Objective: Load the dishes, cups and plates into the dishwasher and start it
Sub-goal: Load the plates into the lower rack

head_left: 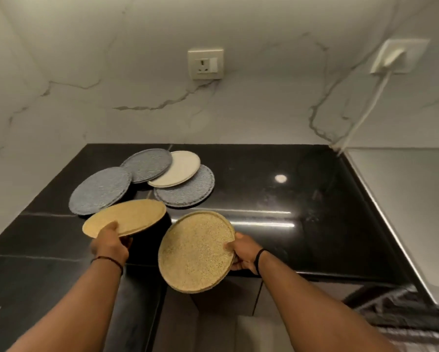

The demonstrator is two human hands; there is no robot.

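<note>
Left hand (111, 243) gripping the near rim of a yellow plate (127, 217), thumb on top, remaining fingers curled beneath — plate held almost flat above the black countertop (264, 199). Right hand (243, 252) clamped on the right edge of a second speckled yellow plate (195, 251), thumb pressed on its upper face, fingers wrapped under; tilted toward the camera and hanging out past the counter's front edge, with what looks like another rim stacked beneath it, though hard to tell. Dark bands on both wrists.

Beyond the left fingertips, lying on the counter: a grey plate (100, 190) just past the held plate's far rim, then another grey plate (147, 165) overlapping it farther back. Ahead of the gap between the two hands, a cream plate (176, 168) resting partly on a third grey plate (186, 190).

Well above the fingers, on the marble wall (86, 72), a wall socket (205, 64). Far to the right of the right hand, a white plug (391, 57) with its cable running down to the counter's corner, and a steel surface (411, 199) alongside. Below the right forearm, at the lower right corner — a dark wire rack (403, 316), only partly in view.
</note>
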